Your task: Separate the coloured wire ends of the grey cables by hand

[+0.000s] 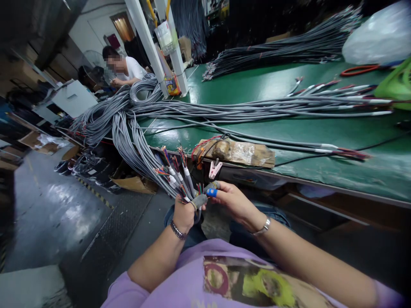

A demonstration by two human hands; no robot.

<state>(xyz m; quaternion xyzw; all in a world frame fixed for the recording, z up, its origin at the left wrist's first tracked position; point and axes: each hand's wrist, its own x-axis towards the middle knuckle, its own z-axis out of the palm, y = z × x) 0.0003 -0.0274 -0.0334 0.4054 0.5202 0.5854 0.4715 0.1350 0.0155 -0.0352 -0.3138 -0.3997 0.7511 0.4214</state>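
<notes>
Left hand (186, 211) gripped gray cable (198, 216), probably to steady its fanned wires (199, 188); right hand (236, 200) fingertips pinched close beside them, hold unclear. Other cable ends (172, 172) lay just beyond left grip, presumably within reach.

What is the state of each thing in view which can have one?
Left hand: closed on grey cables
Right hand: pinched shut, contents unclear
Cable ends: stripped, coloured wires splayed
Long cables on table: stretched out
Black cables: bundled, lying down
Pale plastic bag: bulging
Wooden board: lying at table edge
</notes>
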